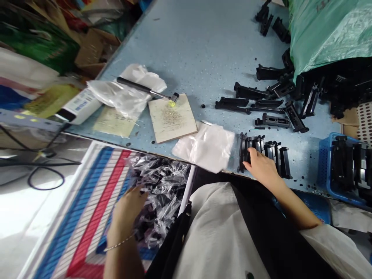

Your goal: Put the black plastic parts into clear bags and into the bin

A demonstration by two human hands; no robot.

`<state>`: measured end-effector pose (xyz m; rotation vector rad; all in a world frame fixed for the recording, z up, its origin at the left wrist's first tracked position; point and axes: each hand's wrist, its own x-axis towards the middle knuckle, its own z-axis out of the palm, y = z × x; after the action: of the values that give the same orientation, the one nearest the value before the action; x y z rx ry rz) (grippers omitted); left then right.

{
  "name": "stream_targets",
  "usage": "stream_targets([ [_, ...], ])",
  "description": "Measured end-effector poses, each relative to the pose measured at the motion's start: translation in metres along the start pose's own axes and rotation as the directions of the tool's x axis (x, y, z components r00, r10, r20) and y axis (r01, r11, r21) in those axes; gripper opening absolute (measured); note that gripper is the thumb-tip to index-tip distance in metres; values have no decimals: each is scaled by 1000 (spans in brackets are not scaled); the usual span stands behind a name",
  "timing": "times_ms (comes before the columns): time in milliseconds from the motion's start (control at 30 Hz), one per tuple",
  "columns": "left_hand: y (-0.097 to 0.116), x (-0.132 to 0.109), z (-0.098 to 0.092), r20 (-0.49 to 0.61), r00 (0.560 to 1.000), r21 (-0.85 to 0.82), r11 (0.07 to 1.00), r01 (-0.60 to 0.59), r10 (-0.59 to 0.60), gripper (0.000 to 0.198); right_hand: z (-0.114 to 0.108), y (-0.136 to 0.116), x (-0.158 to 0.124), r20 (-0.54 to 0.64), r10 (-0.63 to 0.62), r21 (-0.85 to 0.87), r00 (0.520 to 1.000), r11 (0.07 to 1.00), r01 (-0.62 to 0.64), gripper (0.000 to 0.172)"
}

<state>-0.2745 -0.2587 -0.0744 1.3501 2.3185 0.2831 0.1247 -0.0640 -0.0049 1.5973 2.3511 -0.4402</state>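
My right hand (263, 166) rests at a row of narrow black plastic parts (285, 161) by the table's near edge. Its thumb and forefinger close around one black plastic part (247, 155) toward the row's left end. Low on the left, my left hand (129, 209) hangs over a striped basket (100, 209) filled with black parts in clear plastic bags (165, 186). Motion blurs that hand, and its fingers are partly turned from view. Just left of the row lies a stack of clear plastic bags (213, 147).
A small hammer (145, 90) lies across crumpled plastic and a worn board (171, 118). Loose black parts (251, 93) spread toward a large green bag (328, 35) at the right. A blue basket (324, 166) holds more parts. Cables (46, 188) trail at far left.
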Motion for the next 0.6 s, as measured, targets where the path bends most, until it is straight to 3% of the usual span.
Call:
stream_targets([
  [67,48,8,21,-121,992,-77,996,-52,43,23,-1,-2,2,0,31,-7,1000,1000,-31,44],
  [133,112,16,40,-239,948,-230,936,-265,210,20,-3,0,5,2,75,15,997,997,-75,48],
  [200,174,27,60,-256,863,-296,814,-500,437,15,-4,5,8,8,114,93,993,989,-115,51],
  [300,229,49,82,-221,821,-255,781,-569,526,9,-5,21,10,3,119,392,993,913,-110,53],
  [367,237,63,90,-174,846,-317,785,-533,504,12,-4,32,10,-24,82,686,996,726,-43,51],
  [433,230,73,90,-136,877,-466,752,-467,461,17,-2,37,7,-39,56,904,998,428,11,47],
  [533,218,81,84,-93,924,-634,693,-342,371,7,-1,26,5,27,24,1000,999,-3,-27,36],
  [600,216,82,80,-79,941,-665,686,-295,328,15,1,9,10,77,-26,973,997,-215,-80,32],
])
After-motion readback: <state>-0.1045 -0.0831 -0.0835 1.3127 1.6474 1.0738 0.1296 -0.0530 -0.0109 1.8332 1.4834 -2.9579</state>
